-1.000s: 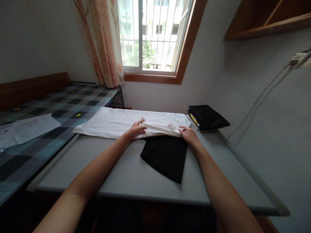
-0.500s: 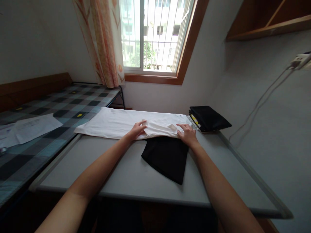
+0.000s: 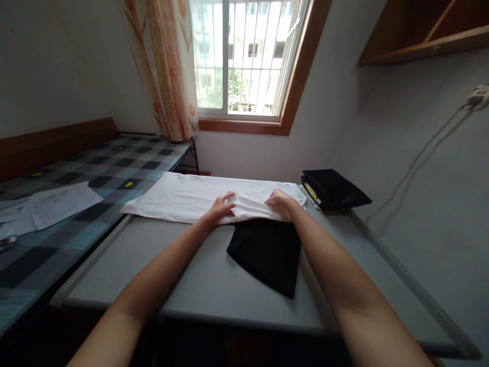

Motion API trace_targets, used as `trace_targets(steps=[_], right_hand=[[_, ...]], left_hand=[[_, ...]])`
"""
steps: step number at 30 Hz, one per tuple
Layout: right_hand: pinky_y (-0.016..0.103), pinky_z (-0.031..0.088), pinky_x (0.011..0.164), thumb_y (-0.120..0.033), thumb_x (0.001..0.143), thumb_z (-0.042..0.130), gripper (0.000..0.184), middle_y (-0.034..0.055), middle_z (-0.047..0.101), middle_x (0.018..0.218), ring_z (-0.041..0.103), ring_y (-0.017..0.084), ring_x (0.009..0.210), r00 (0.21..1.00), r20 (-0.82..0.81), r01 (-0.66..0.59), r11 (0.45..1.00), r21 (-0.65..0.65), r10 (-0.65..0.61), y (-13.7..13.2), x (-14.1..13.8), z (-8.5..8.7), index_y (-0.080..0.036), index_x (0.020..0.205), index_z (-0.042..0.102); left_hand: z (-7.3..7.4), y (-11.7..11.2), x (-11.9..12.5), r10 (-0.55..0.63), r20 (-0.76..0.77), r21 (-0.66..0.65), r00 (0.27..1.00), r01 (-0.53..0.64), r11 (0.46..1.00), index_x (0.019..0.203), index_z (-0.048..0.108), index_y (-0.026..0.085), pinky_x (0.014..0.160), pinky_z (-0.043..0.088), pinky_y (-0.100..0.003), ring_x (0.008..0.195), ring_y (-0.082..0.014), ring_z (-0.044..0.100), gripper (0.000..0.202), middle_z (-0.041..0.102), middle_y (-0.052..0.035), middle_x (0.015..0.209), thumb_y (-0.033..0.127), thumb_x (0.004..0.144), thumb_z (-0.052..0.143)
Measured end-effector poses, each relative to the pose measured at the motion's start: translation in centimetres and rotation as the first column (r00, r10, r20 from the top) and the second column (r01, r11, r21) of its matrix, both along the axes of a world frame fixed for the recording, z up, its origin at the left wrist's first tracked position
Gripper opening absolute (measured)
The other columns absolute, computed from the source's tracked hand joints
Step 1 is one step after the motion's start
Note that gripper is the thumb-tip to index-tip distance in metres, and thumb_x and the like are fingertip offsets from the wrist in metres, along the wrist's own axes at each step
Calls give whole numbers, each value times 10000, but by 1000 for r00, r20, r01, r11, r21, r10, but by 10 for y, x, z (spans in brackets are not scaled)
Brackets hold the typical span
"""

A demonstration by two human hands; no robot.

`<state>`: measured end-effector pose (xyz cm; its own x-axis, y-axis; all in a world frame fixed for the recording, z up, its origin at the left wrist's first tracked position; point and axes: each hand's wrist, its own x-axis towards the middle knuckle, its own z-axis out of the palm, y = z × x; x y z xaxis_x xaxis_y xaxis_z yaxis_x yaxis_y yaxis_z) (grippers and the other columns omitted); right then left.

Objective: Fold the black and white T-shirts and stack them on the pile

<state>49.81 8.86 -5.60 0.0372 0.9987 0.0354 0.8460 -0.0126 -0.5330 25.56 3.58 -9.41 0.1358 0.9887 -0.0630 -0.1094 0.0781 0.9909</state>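
A long white garment (image 3: 183, 196) lies folded across the far part of the grey table (image 3: 191, 275), its left end reaching onto the bed. My left hand (image 3: 220, 208) rests on its near edge with fingers curled on the cloth. My right hand (image 3: 280, 203) lies on the garment's right part, fingers bent and pressed on a fold. A black cloth (image 3: 267, 252) lies partly under the white garment, spreading toward me.
A folded black stack (image 3: 334, 188) with a yellow edge sits at the table's far right corner. A bed with a checked cover (image 3: 76, 178) and papers (image 3: 53, 204) adjoins the table on the left. Window, curtain and a wall cable lie beyond.
My right hand has slid left across the white garment, from its right end toward the middle. My left hand stays almost in place. The view shifted slightly.
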Motion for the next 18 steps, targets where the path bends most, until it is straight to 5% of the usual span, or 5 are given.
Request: trace_targets(steps=[5,8,13,18], right_hand=[[449,400,925,-358,893,514,306,157,650,1133,577,300,1093,964,222,105,977,186,-146,-6,-9,3,-193,1114,645],[473,386,940,-411,908,483,437,182,574,1254,522,331,1158,944,263,136,961,240,-199,-17,-5,-1,-201,1285,551],[484,385,943,-458,897,474,465,179,582,1249,550,324,1133,930,287,197,970,139,-230,-37,24,-13,-188,1262,574],[489,394,916,-517,862,476,448,161,672,1114,595,330,1078,938,247,251,968,12,-246,-53,51,-24,-173,1075,668]], left_hand=[[-8,4,1,96,-113,74,989,-88,993,1361,516,158,625,514,-211,732,-97,586,720,569,-111,1239,109,659,669],[-11,7,1,170,-244,190,955,-124,974,1364,512,126,765,517,-248,879,-152,601,767,524,-139,1325,55,609,629],[-10,11,0,222,-355,328,908,-101,939,1347,522,94,1027,413,-330,1285,-291,435,767,434,-166,1416,42,585,597],[-9,6,4,269,-434,367,860,-104,924,1341,519,145,1101,337,-384,1338,-303,365,762,405,-147,1398,77,596,657]])
